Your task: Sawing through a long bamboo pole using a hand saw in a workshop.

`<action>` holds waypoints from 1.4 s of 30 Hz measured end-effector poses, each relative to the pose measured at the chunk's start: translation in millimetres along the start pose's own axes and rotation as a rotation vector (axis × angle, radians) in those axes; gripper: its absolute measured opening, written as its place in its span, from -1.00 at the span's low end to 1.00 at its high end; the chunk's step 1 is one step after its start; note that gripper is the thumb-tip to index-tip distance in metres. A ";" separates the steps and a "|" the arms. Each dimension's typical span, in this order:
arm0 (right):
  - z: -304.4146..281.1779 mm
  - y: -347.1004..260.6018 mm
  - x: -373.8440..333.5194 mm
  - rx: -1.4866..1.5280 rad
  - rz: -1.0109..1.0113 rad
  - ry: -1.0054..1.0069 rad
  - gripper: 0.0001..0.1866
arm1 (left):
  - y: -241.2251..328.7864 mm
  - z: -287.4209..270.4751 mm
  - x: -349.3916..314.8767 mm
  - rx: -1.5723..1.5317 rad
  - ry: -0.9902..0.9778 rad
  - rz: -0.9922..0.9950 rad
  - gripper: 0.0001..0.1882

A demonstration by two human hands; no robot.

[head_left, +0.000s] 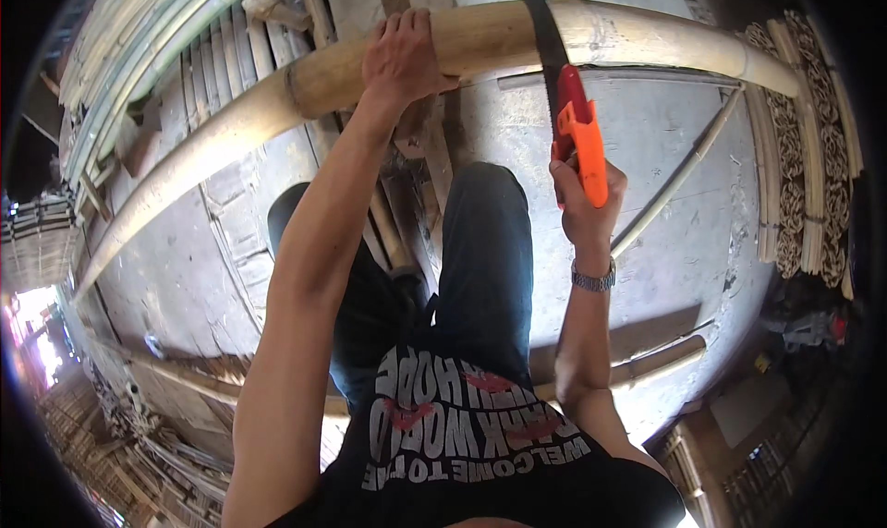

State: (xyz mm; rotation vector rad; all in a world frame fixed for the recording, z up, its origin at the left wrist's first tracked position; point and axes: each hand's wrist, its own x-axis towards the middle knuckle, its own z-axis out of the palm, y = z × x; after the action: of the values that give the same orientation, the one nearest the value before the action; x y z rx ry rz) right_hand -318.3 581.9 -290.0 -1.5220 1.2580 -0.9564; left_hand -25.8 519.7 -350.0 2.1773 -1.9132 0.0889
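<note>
A thick, pale bamboo pole (480, 36) lies crosswise in front of me, running from the lower left up over to the far right. My left hand (403, 55) rests on top of it left of centre, its fingers bent over the far side and pressing it down. In my right hand (588, 195) is a hand saw (580, 140) with an orange and red handle. Its dark blade (543, 24) points away from me and crosses the pole to the right of my left hand. Whether the teeth have cut into the bamboo I cannot tell.
A wooden support (427, 145) stands under the pole near my left hand. A thin bamboo stick (679, 177) leans at the right. Bundled bamboo strips (804, 158) stand at the far right, split bamboo lengths (222, 61) at the far left. Another pole (661, 362) lies behind my right forearm.
</note>
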 end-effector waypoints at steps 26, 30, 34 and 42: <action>-40.0 -149.6 205.7 0.056 -0.300 -0.325 -0.75 | 3.6 10.5 -7.4 0.023 0.076 0.023 0.16; -36.5 -118.3 139.5 0.016 -0.218 -0.028 -0.77 | -3.2 15.2 -6.2 0.060 0.137 0.034 0.12; -24.7 -101.1 128.3 0.168 -0.007 -0.044 -0.66 | -2.3 14.3 -7.8 0.064 0.181 0.056 0.08; -2.8 -91.1 113.3 0.207 0.111 -0.182 -0.68 | 3.7 13.4 -12.3 0.042 0.143 0.024 0.09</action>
State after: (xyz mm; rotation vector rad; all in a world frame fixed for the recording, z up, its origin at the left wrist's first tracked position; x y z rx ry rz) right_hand -275.5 475.7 -200.3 -1.3322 1.0679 -0.8287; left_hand -32.7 528.3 -365.0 2.1119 -1.8744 0.2840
